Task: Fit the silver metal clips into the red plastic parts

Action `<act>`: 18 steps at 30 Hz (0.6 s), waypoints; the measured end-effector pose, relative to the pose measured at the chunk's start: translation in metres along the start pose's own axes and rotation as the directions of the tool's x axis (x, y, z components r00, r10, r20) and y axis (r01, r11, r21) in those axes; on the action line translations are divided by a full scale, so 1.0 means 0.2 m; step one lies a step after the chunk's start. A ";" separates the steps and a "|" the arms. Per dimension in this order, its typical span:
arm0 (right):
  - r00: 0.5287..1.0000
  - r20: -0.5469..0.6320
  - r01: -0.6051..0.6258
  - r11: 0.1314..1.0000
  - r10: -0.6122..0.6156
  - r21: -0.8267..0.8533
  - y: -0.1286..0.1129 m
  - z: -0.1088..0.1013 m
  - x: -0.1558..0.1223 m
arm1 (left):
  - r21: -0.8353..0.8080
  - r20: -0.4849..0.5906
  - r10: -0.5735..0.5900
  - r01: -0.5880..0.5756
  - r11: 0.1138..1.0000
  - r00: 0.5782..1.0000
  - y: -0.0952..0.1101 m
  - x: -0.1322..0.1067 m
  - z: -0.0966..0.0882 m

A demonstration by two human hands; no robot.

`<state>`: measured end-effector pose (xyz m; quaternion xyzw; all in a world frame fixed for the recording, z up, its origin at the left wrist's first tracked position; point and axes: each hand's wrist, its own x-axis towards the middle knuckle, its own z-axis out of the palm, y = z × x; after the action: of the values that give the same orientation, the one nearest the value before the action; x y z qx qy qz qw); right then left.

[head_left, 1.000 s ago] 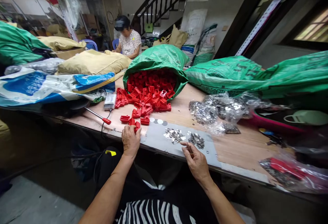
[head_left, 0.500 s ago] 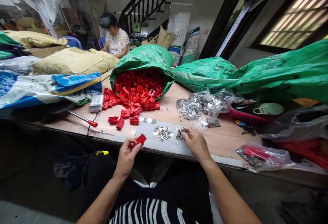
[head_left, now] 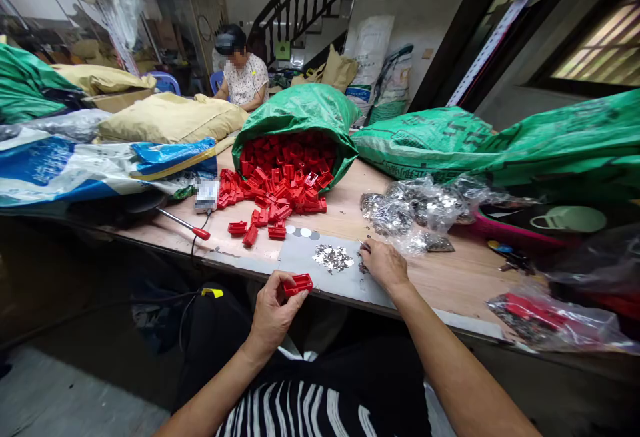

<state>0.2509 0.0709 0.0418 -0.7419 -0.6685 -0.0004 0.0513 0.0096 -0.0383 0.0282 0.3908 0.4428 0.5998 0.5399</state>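
Observation:
My left hand (head_left: 273,314) is closed on a small red plastic part (head_left: 299,284), held just off the table's near edge. My right hand (head_left: 384,265) rests on a grey sheet (head_left: 300,256), fingers curled over a pile of small silvery metal pieces (head_left: 333,258); what they pinch is hidden. An open green sack (head_left: 300,114) lies on its side and spills many red plastic parts (head_left: 280,187) onto the wooden table (head_left: 450,277). Three loose red parts (head_left: 250,230) lie near the sheet.
Clear bags of metal pieces (head_left: 415,207) sit to the right, with more green sacks (head_left: 500,144) behind. A red-handled screwdriver (head_left: 185,224) and blue-white and tan sacks (head_left: 110,164) lie at the left. Another person (head_left: 243,74) sits at the far end.
My left hand picked a red part off the table and drew it back toward me. My right hand moved forward onto the metal pieces and settled there.

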 end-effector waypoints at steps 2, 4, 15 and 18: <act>1.000 0.001 -0.003 1.000 0.003 -0.005 0.00 0.00 0.00 | 0.070 -0.017 0.056 -0.055 0.996 0.998 0.00 -0.01 -0.01; 1.000 -0.007 -0.002 1.000 0.002 -0.005 0.00 -0.01 0.00 | 0.119 -0.013 0.099 -0.097 0.988 0.995 0.00 -0.02 -0.01; 0.983 -0.129 0.185 0.691 -0.133 0.699 -0.03 -0.04 -0.14 | -0.117 0.175 -0.140 0.162 0.980 0.975 0.09 -0.01 0.03; 0.964 -0.073 0.188 0.460 -0.258 0.868 -0.11 -0.07 -0.24 | -0.341 0.329 -0.305 0.414 0.844 0.894 0.12 -0.01 0.04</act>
<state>0.2250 0.0246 0.0536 -0.5203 -0.6696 0.3547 0.3939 0.0093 -0.0408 0.0535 0.2560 0.3005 0.5078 0.7657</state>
